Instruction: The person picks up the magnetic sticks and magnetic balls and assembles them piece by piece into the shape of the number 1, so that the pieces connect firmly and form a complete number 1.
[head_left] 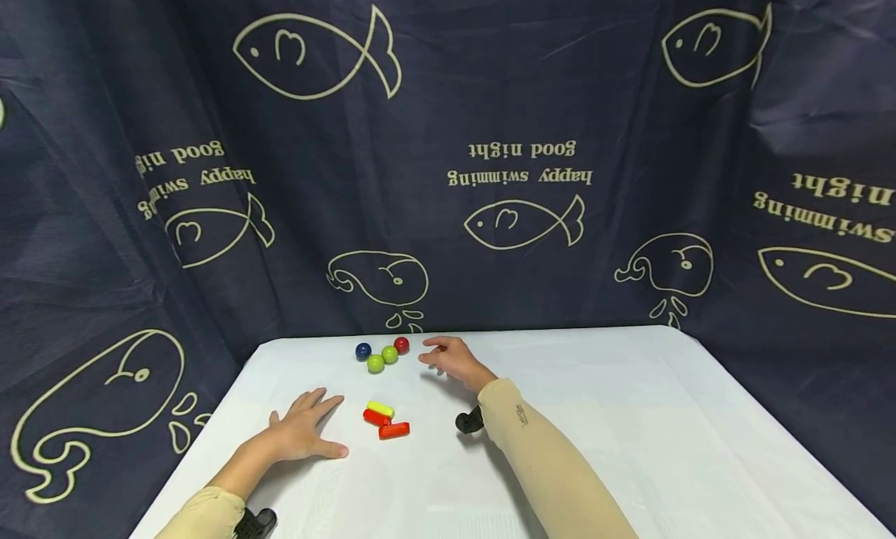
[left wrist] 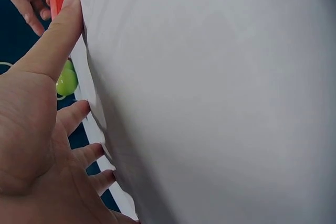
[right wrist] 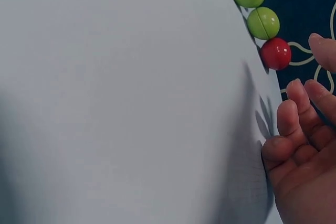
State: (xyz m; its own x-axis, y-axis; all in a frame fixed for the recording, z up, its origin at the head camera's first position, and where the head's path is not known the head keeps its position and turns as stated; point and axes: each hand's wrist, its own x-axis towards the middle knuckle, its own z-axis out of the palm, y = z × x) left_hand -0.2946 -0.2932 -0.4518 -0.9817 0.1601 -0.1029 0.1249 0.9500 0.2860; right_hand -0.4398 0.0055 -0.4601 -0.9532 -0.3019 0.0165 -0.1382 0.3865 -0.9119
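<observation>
My left hand (head_left: 297, 432) is at the left of the white table with its fingers spread, holding nothing; its fingertips lie at the surface. To its right lie a yellow block (head_left: 381, 408), a red block (head_left: 376, 418) and another red block (head_left: 394, 430), all small and elongated. My right hand (head_left: 453, 358) hovers near the far edge, fingers loosely bent and holding nothing. Just left of it sits a shiny red ball (right wrist: 276, 54), apart from the fingers. Beside that ball are a green ball (head_left: 390, 355), a second green ball (head_left: 376, 363) and a dark blue ball (head_left: 363, 351).
The white table (head_left: 616, 430) stretches off to the right and toward me. Behind it hangs a dark blue curtain (head_left: 448, 290) printed with fish, whales and lettering. Black straps with small devices (head_left: 470, 421) sit at both wrists.
</observation>
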